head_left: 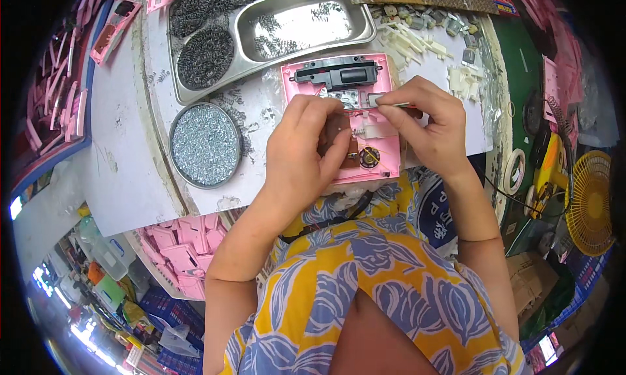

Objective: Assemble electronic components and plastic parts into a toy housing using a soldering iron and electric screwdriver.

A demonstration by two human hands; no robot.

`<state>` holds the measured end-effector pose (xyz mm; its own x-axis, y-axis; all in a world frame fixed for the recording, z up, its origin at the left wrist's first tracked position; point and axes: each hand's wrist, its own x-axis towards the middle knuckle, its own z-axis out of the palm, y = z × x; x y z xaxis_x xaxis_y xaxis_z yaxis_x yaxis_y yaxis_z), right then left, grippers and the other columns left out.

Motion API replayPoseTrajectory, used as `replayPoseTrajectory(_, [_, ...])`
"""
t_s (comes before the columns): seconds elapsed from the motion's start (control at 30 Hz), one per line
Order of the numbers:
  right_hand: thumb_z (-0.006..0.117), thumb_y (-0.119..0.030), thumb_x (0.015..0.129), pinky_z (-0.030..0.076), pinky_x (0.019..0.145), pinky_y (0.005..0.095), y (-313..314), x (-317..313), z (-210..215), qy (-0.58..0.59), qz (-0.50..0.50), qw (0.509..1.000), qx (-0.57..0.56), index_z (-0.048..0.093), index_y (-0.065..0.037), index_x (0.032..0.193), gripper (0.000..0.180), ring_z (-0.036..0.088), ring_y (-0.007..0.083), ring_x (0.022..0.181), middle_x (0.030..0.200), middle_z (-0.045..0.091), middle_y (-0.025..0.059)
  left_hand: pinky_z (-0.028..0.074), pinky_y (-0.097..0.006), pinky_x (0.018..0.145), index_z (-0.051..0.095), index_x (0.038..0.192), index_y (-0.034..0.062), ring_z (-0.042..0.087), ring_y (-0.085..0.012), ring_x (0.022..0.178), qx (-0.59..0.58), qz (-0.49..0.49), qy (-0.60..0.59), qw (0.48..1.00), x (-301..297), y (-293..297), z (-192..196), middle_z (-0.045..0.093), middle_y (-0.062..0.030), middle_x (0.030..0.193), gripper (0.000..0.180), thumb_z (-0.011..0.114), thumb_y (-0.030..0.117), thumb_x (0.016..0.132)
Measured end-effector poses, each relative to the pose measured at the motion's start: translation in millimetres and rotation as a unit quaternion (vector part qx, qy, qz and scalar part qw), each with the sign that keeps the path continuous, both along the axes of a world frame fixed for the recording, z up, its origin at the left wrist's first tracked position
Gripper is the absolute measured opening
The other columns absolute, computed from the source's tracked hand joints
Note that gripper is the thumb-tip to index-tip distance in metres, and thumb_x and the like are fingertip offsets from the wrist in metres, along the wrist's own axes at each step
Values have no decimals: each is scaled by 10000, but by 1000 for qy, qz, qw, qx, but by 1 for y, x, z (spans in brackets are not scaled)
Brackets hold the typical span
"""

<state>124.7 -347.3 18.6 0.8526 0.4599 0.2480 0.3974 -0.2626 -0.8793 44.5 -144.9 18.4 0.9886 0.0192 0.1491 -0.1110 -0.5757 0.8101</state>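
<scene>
Casing (392, 160), pink, lies open at the white worktop (124, 147)'s near edge, black module (339, 72) and round speaker (370, 157) seated, wiring seemingly unfinished, my right hand (432, 124) pinching thin wires (405, 105), my left hand (300, 140) curled over a brown board (334, 124), its grip I cannot tell.

Pink hsg (389, 154) smooth plstc, tray (297, 24) shiny mtl.

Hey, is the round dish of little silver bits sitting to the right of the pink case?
No, the round dish sits to the left of the pink case, on the white table covering.
</scene>
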Motion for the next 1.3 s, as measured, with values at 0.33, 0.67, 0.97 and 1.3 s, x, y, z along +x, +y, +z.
replayPoseTrajectory(0.33, [768, -57, 843, 434, 535, 238, -3, 4, 14, 57, -2, 998, -30, 743, 4, 898, 86, 539, 80, 574, 738, 667, 47, 546, -391, 620, 690, 894, 71, 659, -287, 717, 81, -32, -55, 995, 21, 15, -7, 615, -82, 865, 69, 724, 95, 839])
replayPoseTrajectory(0.67, [754, -65, 878, 420, 558, 203, -1, 5, 20, 92, -7, 996, -14, 741, 18, 914, 92, 543, 23, 629, 751, 679, 3, 509, -327, 647, 699, 912, 12, 643, -254, 731, 73, -71, -21, 995, 28, 19, -1, 627, -92, 842, 99, 736, 48, 828])
replayPoseTrajectory(0.97, [750, -66, 892, 463, 611, 205, -15, -3, 5, 169, -30, 981, 92, 739, 12, 944, 95, 595, 48, 687, 813, 714, 27, 454, -323, 579, 646, 865, 20, 549, -211, 628, 2, 65, -67, 996, 19, 17, -2, 590, -72, 821, 121, 739, 3, 790])
replayPoseTrajectory(1.3, [806, -73, 782, 519, 566, 322, -8, -2, 19, -132, 137, 982, -14, 730, -46, 895, 139, 654, 230, 626, 733, 680, 74, 540, -384, 733, 610, 1203, -28, 658, -320, 873, -63, -68, -30, 995, -4, -17, 34, 640, -199, 1100, 374, 650, -39, 831])
